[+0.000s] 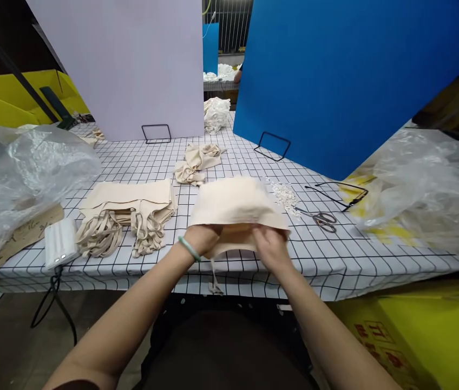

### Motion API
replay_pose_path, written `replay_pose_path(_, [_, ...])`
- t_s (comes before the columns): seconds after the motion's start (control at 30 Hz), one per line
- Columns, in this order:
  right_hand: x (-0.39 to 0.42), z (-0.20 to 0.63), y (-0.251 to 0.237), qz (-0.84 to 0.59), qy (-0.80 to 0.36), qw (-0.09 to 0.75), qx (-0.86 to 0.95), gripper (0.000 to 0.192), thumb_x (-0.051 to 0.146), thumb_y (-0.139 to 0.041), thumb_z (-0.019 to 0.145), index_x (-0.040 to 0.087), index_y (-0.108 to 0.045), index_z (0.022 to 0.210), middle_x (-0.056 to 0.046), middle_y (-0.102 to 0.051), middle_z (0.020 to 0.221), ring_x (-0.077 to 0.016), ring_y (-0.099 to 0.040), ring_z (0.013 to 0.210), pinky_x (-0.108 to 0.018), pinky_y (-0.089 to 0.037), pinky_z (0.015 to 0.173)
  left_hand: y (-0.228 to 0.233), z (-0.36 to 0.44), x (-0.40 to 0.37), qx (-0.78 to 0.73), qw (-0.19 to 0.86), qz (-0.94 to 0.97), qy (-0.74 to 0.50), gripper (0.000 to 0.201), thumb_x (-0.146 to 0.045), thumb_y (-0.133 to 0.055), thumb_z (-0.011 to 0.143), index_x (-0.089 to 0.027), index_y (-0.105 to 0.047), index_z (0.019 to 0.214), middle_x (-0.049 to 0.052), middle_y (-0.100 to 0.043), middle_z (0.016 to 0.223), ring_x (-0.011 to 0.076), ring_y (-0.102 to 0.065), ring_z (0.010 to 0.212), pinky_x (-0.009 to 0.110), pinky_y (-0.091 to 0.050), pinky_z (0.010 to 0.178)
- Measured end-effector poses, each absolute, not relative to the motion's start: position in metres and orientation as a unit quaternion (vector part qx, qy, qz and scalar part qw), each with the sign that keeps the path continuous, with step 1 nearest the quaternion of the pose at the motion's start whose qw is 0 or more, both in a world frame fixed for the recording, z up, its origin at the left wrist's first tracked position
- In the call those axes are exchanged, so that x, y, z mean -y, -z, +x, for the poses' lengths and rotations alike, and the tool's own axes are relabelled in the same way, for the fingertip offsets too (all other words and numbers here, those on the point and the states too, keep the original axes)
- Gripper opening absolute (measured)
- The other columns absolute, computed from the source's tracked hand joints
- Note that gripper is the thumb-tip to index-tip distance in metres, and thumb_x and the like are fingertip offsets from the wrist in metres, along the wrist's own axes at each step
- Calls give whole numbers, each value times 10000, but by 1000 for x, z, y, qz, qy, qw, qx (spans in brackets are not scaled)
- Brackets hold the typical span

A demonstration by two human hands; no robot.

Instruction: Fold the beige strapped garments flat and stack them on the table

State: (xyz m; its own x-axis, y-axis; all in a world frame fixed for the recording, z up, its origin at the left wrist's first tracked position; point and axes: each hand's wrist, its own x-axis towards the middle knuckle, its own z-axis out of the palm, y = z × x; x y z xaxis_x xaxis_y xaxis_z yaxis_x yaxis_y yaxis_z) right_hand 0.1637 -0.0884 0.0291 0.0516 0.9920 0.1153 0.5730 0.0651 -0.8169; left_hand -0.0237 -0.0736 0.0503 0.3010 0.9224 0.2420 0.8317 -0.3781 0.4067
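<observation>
Two big clear plastic bags lie at the far sides of the desk [335,265], one well to the left of the left hand [202,238] and one [428,189] well to the right of the right hand [270,248]. What the left bag [22,173] holds I cannot tell; it looks mostly crumpled film. The right bag seems to lie over something yellow, but its content is also not clear.

As a judgement, the work is somewhere in the middle. Just to the left of the left hand a neat stack of flat cloth bags [132,203] with their straps hanging toward the desk edge looks finished. Beyond both hands a small crumpled heap of the same cloth [197,160] seems still to wait, and more white cloth [215,114] lies farther back between the two upright boards.

Both hands are closed on the near edge of one cream cloth bag [233,203], which rests on the desk directly in front of the hands; a strap [214,276] hangs down below them over the desk edge. The image is blurred here, so the exact finger grip is not sure.

Near the right hand, a little beyond it, lie scissors [322,218] and a small pile of white scraps [284,194]. A white box [59,242] with a cable sits left of the stack.
</observation>
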Motion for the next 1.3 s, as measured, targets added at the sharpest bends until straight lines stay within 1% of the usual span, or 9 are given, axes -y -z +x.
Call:
replay_pose_path(0.13, [63, 156, 11, -623, -285, 282, 671, 314, 452, -407, 893, 188, -556, 977, -184, -664, 1024, -339, -598, 1079, -514, -459, 964, -8, -12, 63, -618, 122, 769, -107, 338, -352, -473, 965, -84, -654, 1066, 175, -709, 1018, 312, -668, 976, 454, -531, 878])
replay_pose_path(0.33, [60, 173, 9, -651, -274, 286, 647, 402, 496, -365, 923, 186, -462, 1159, -203, -581, 1264, -326, -519, 1245, -495, -434, 1014, -7, -20, 70, -668, 99, 733, -86, 408, -425, -416, 1003, -71, -609, 1066, 192, -671, 1027, 318, -639, 993, 449, -504, 881])
replay_pose_path(0.43, [66, 183, 3, -659, -294, 249, 645, 328, 486, -391, 921, 210, -533, 1025, -168, -647, 1128, -313, -592, 1134, -455, -494, 924, -16, -26, 80, -658, 148, 737, -54, 383, -404, -437, 997, -77, -635, 996, 175, -674, 949, 318, -647, 948, 458, -524, 845])
replay_pose_path(0.6, [79, 214, -15, -627, -357, 237, 651, 386, 554, -474, 903, 244, -698, 956, -75, -729, 1014, -260, -672, 961, -370, -535, 796, -49, -50, 103, -542, 254, 785, -160, 237, -317, -482, 981, -174, -670, 1006, 109, -678, 1121, 240, -640, 1046, 376, -535, 891])
replay_pose_path(0.73, [65, 242, -27, -716, -250, 274, 591, 382, 563, -505, 873, 231, -694, 864, -50, -720, 819, -223, -659, 730, -316, -479, 628, -63, -74, 91, -595, 204, 752, -196, 319, -357, -429, 993, -175, -633, 827, 70, -655, 862, 217, -624, 807, 376, -531, 737])
replay_pose_path(0.83, [55, 246, -25, -700, -165, 259, 645, 273, 463, -506, 853, 226, -641, 876, -53, -692, 861, -201, -621, 693, -316, -453, 616, -45, -78, 81, -635, 101, 742, -190, 225, -349, -544, 925, -152, -613, 1009, 104, -637, 998, 269, -604, 932, 428, -523, 790])
replay_pose_path(1.07, [60, 244, -4, -669, -102, 230, 700, 229, 427, -477, 871, 247, -599, 941, -68, -638, 1019, -257, -590, 958, -358, -455, 707, -9, -67, 92, -636, 0, 743, -207, 480, -314, -561, 920, -165, -448, 1363, 172, -544, 1330, 343, -490, 1249, 556, -420, 1034])
replay_pose_path(1.2, [54, 251, -3, -713, -109, 181, 669, 273, 504, -533, 847, 239, -594, 826, -81, -627, 928, -291, -569, 909, -411, -448, 743, -10, -67, 101, -532, 33, 816, -224, 419, -268, -519, 952, -210, -455, 1362, 149, -513, 1424, 330, -432, 1356, 615, -294, 1149])
replay_pose_path(1.3, [70, 240, -16, -701, -122, 225, 665, 207, 419, -521, 856, 229, -602, 834, -98, -631, 927, -294, -574, 916, -430, -458, 797, -10, -70, 111, -494, 69, 821, -279, 298, -178, -503, 948, -217, -539, 1241, 128, -595, 1300, 286, -517, 1271, 560, -404, 1101])
